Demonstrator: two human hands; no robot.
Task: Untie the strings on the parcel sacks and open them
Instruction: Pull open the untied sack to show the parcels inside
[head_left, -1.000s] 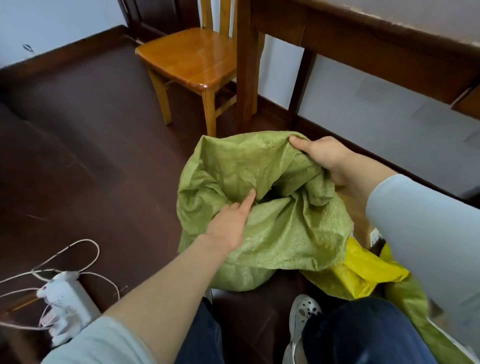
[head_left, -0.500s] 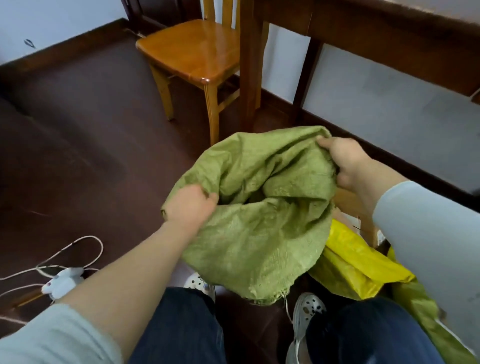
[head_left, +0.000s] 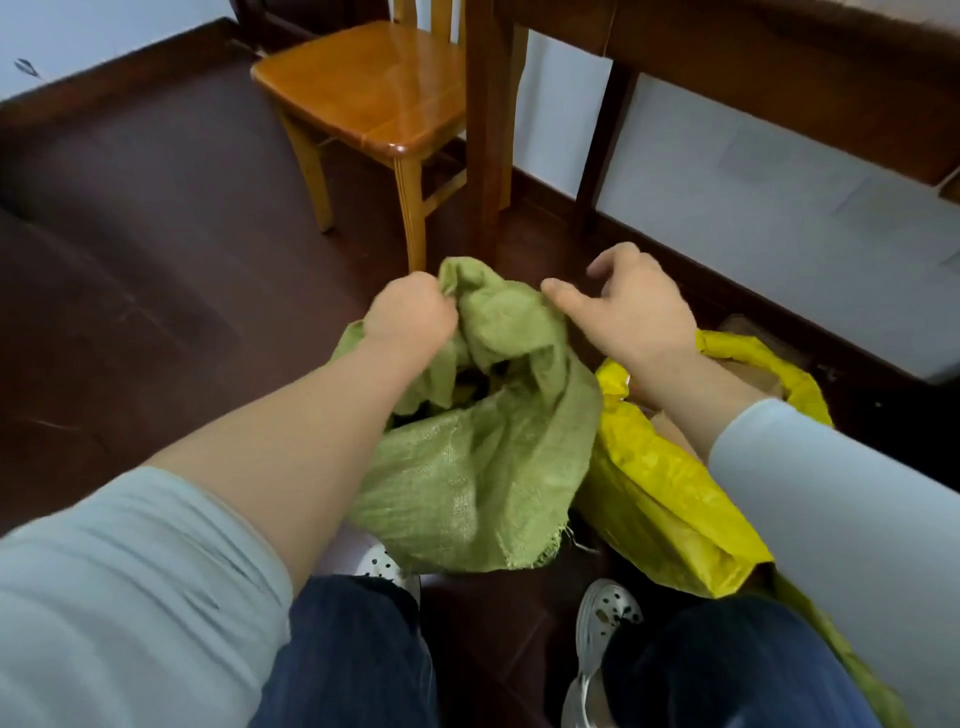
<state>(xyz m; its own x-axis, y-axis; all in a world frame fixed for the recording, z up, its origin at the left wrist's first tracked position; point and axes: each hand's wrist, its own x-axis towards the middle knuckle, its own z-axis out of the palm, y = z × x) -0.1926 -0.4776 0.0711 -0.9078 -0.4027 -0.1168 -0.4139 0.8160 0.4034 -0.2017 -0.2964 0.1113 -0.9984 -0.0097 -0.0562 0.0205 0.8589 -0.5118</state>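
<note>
A green woven sack (head_left: 483, 467) hangs crumpled in front of my knees, its mouth loose and gaping with a dark hollow inside. My left hand (head_left: 410, 317) is clenched on the sack's upper rim and holds it up. My right hand (head_left: 634, 317) hovers just right of the rim with fingers spread and nothing in it. A yellow sack (head_left: 660, 483) lies to the right on the floor, its mouth rolled open, with brown cardboard showing inside. No string shows on either sack.
A small wooden chair (head_left: 374, 88) stands ahead on the dark floor. A dark wooden table leg (head_left: 485, 130) rises right behind the green sack, under the table's edge (head_left: 779, 67). A white wall runs along the right. My shoes (head_left: 602, 618) are below the sacks.
My right hand has let go of the green sack's rim and opened. My left hand moved up and to the middle, bunching the rim. The sack now hangs narrower and more crumpled.
</note>
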